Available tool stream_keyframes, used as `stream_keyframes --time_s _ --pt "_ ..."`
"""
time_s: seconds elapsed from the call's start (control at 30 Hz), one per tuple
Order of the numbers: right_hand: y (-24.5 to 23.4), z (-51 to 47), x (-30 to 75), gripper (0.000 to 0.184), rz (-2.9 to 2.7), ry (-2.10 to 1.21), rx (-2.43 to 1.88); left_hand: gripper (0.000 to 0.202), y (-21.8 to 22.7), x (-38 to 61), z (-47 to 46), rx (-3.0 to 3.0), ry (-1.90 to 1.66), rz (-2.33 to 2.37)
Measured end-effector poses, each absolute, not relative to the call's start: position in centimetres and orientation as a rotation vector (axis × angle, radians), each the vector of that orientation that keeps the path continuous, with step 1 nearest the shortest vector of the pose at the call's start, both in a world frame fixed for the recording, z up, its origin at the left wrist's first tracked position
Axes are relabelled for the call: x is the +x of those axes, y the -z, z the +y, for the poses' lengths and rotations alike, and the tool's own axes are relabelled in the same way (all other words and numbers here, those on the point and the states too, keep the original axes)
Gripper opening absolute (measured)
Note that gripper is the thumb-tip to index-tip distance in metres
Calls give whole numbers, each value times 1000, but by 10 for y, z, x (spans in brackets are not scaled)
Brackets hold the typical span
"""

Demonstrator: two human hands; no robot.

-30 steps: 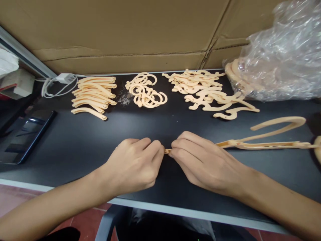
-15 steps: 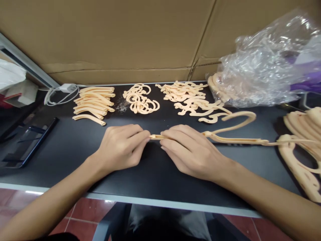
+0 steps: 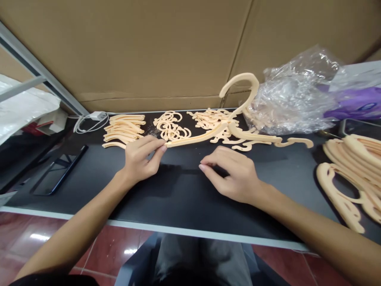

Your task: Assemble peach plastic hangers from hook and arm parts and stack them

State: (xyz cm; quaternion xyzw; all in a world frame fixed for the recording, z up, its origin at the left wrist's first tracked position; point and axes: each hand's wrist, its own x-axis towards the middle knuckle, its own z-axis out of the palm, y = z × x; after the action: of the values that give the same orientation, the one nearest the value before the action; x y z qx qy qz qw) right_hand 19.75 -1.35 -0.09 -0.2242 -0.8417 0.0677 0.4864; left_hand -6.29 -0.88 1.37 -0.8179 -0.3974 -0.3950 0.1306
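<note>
My left hand [image 3: 143, 157] pinches the left end of a peach plastic folding clothes hanger [image 3: 198, 139] between thumb and fingers. The hanger is raised above the black table, its hook [image 3: 253, 85] pointing up and its far arm [image 3: 253, 136] stretching right to a small curled end piece. Apart from the hanger, my right hand [image 3: 230, 171] hovers over the table. Its thumb and forefinger are brought together at the tips, and nothing shows between them.
Along the back lie piles of curved hanger arms [image 3: 125, 127], hooks [image 3: 171, 127] and wavy end pieces [image 3: 212, 119]. A clear plastic bag [image 3: 285, 95] sits back right. Hangers [image 3: 348, 167] are stacked at right. A phone [image 3: 61, 171] and white cable [image 3: 89, 123] lie left.
My right hand has let go of the hanger. The hanger has been lifted and turned so its hook stands up, with my left hand still on its end. The view has shifted slightly.
</note>
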Motion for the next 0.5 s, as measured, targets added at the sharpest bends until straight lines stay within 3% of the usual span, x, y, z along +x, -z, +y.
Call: stream_keyframes --time_s 0.1,0.27,0.37,0.5 --pt "2 -7 198 4 -1820 -614 -779 15 -16 -65 -8 -2381 1132 -1233" --pt "-1 10 202 33 -1264 -1383 -835 21 -16 -70 -3 -2436 1188 -1303" --pt "-9 17 208 32 -939 -1561 -814 22 -14 -74 2 -2414 1248 -1364" --pt "-21 21 217 19 -621 -1534 -869 20 -11 -77 5 -2398 1259 -1450"
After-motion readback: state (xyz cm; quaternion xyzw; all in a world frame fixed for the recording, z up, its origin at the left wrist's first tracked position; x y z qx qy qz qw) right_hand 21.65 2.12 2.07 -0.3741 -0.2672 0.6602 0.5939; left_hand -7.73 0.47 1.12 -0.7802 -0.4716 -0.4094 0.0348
